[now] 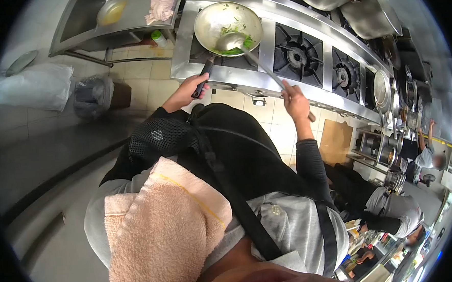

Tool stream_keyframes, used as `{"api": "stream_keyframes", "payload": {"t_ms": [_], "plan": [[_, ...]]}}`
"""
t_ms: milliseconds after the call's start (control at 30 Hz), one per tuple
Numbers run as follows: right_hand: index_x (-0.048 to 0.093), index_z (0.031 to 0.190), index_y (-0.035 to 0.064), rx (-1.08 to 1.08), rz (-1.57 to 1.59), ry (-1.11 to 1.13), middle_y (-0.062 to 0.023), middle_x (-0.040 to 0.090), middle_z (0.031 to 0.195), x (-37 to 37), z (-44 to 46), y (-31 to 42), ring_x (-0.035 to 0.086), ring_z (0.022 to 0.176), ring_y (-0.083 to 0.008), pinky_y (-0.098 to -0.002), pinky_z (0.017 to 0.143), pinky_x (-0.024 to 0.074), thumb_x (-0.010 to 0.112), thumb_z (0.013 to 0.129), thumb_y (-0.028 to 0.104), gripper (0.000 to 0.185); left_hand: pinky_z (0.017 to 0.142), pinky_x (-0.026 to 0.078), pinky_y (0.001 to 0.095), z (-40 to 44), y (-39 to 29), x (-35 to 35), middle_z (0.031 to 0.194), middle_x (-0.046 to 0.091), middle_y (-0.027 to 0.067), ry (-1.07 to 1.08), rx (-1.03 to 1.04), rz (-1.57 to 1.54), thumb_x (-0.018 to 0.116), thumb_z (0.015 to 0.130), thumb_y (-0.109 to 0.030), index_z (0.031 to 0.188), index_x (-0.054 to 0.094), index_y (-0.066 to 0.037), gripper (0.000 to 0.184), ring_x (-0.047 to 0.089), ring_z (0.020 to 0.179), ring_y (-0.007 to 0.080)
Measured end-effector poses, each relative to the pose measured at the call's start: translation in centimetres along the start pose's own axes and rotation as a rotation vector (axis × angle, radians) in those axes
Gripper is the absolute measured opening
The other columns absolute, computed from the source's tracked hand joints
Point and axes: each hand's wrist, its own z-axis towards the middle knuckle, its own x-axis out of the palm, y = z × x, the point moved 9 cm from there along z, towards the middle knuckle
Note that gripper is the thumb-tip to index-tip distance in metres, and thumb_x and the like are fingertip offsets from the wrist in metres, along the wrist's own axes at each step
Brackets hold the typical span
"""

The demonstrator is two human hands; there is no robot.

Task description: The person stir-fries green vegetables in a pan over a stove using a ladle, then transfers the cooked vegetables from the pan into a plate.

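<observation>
Round, pale metal wok with chopped leafy greens
Left grip clamped on its black handle; right grip clamped on a long, round-bowled metal ladle.

Smooth metal wok, matt plastic-looking handle, glossy metal ladle, shiny steel stove, rough cloth towel

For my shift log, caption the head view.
Left hand grips the handle of a pan of greens; right hand holds a ladle inside.
</observation>
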Motion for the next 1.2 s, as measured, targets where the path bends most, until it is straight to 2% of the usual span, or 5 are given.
{"api": "stream_keyframes", "payload": {"t_ms": [267, 500, 700, 1033, 1200], "plan": [[0.070, 0.119, 0.0075, 0.127, 0.251, 0.213, -0.0230, 0.070, 0.100, -10.6, 0.2, 3.1, 0.069, 0.093, -0.0372, -0.0416, 0.081, 0.0548, 0.069, 0.089, 0.032, 0.038, 0.041, 0.036, 0.0276, -0.9, 0.6, 1.6, 0.061, 0.045, -0.0022, 0.068, 0.063, 0.276, 0.062, 0.097, -0.040, 0.090, 0.047, -0.010, 0.034, 0.042, 0.044, 0.0095], [0.070, 0.119, 0.0178, 0.257, 0.069, 0.261, -0.0201, 0.070, 0.099, -7.8, 2.7, 2.5, 0.068, 0.094, -0.0382, -0.0453, 0.081, 0.0536, 0.067, 0.089, 0.033, 0.034, 0.040, 0.037, 0.0291, -3.2, -1.9, 2.3, 0.061, 0.046, -0.0015, 0.014, 0.110, 0.227, 0.067, 0.093, -0.023, 0.093, 0.051, -0.007, 0.023, 0.044, 0.046, 0.0089], [0.069, 0.121, 0.0116, 0.126, 0.215, 0.069, -0.0212, 0.070, 0.101, -9.9, 2.6, 3.6, 0.068, 0.094, -0.0386, -0.0439, 0.084, 0.0537, 0.070, 0.087, 0.029, 0.037, 0.041, 0.038, 0.0282, -3.0, 2.8, 1.4, 0.062, 0.050, 0.0002, -0.020, 0.242, 0.295, 0.067, 0.091, -0.020, 0.098, 0.053, -0.004, 0.022, 0.047, 0.045, 0.0099], [0.069, 0.118, 0.0115, 0.200, 0.100, 0.024, -0.0214, 0.070, 0.101, -11.8, 5.2, 4.3, 0.067, 0.098, -0.0393, -0.0457, 0.084, 0.0537, 0.071, 0.086, 0.027, 0.035, 0.036, 0.037, 0.0275, -1.8, -5.4, 4.6, 0.061, 0.047, -0.0013, -0.009, 0.250, 0.242, 0.066, 0.091, -0.016, 0.092, 0.050, -0.005, 0.020, 0.043, 0.040, 0.0087], [0.064, 0.109, 0.0042, 0.239, 0.343, 0.044, -0.0202, 0.069, 0.085, -11.7, 3.4, 2.6, 0.068, 0.080, -0.0363, -0.0422, 0.071, 0.0516, 0.071, 0.087, 0.021, 0.028, 0.037, 0.037, 0.0282, -1.7, -0.1, 2.5, 0.057, 0.045, -0.0022, -0.065, 0.254, 0.264, 0.065, 0.091, -0.016, 0.092, 0.051, -0.006, 0.017, 0.043, 0.041, 0.0085]]}}
